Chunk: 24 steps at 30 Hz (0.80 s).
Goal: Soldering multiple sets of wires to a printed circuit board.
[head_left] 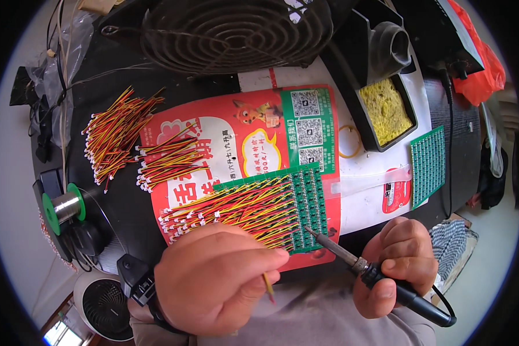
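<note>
My right hand (pixel 402 262) is wrapped round the black handle of a soldering iron (pixel 341 249). Its metal tip points up and left, over the lower right of a green circuit board panel (pixel 310 202). Rows of red, yellow and black wires with white connectors (pixel 236 210) lie across the panel's left part; its right columns are bare. My left hand (pixel 210 277) is closed in front of the panel, pinching a short wire lead (pixel 268 284) between thumb and finger. The lead's yellow and red end hangs below the fingertips; the rest is hidden by the hand.
Two wire bundles lie at the left, a large pile (pixel 118 130) and a smaller one (pixel 170 161), near a solder spool (pixel 66 207). A second green panel (pixel 428 164) sits at right. Behind stand a fan grille (pixel 236 37) and an iron stand with yellow sponge (pixel 386 109).
</note>
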{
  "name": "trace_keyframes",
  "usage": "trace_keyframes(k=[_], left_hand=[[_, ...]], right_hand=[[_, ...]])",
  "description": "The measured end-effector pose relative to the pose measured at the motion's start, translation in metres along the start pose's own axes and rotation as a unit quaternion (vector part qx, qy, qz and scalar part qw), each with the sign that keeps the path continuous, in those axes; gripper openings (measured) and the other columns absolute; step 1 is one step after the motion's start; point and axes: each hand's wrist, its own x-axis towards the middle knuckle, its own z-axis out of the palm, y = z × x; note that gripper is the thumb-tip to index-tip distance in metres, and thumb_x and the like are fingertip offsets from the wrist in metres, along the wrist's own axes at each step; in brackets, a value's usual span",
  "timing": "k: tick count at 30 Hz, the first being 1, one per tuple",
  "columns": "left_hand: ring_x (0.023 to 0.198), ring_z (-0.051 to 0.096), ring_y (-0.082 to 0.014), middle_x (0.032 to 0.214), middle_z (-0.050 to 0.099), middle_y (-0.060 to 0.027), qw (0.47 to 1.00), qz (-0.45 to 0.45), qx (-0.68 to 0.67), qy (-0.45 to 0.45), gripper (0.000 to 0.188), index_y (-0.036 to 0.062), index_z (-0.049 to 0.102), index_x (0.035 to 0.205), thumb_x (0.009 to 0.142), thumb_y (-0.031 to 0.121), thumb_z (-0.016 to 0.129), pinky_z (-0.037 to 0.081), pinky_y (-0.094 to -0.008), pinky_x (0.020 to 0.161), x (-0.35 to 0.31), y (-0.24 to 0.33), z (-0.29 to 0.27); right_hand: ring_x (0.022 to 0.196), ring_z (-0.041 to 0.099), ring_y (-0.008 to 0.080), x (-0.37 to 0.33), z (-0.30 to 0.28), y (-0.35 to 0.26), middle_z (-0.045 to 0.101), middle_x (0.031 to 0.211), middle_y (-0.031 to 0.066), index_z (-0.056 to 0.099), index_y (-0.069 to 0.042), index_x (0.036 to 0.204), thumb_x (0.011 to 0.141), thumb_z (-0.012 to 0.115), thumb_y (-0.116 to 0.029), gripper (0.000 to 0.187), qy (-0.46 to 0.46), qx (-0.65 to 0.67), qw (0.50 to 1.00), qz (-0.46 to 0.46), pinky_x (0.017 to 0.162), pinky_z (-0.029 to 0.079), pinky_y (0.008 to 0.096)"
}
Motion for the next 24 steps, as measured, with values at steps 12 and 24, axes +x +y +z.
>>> trace_keyframes(k=[12, 24], left_hand=[[0.058, 0.06, -0.02, 0.074, 0.064, -0.0089, 0.966, 0.128, 0.22, 0.051, 0.028, 0.0005, 0.07, 0.089, 0.062, -0.007, 0.071, 0.045, -0.0285, 0.048, -0.008, -0.006, 0.031], [0.057, 0.057, -0.0203, 0.072, 0.061, -0.0095, 0.941, 0.19, 0.281, -0.018, 0.023, -0.0053, 0.068, 0.088, 0.065, -0.005, 0.066, 0.043, -0.0289, 0.046, -0.005, -0.018, 0.033]], right_hand=[[0.053, 0.033, 0.0117, -0.002, -0.006, -0.001, 0.04, 0.058, 0.0009, 0.049, -0.006, 0.077, 0.078, 0.062, -0.024, 0.023, -0.023, 0.003, 0.999, 0.021, 0.046, 0.024, 0.0267], [0.051, 0.033, 0.0106, -0.001, -0.007, 0.0, 0.04, 0.057, -0.0002, 0.049, -0.006, 0.074, 0.075, 0.062, -0.023, 0.021, -0.047, -0.007, 0.999, 0.024, 0.046, 0.023, 0.0261]])
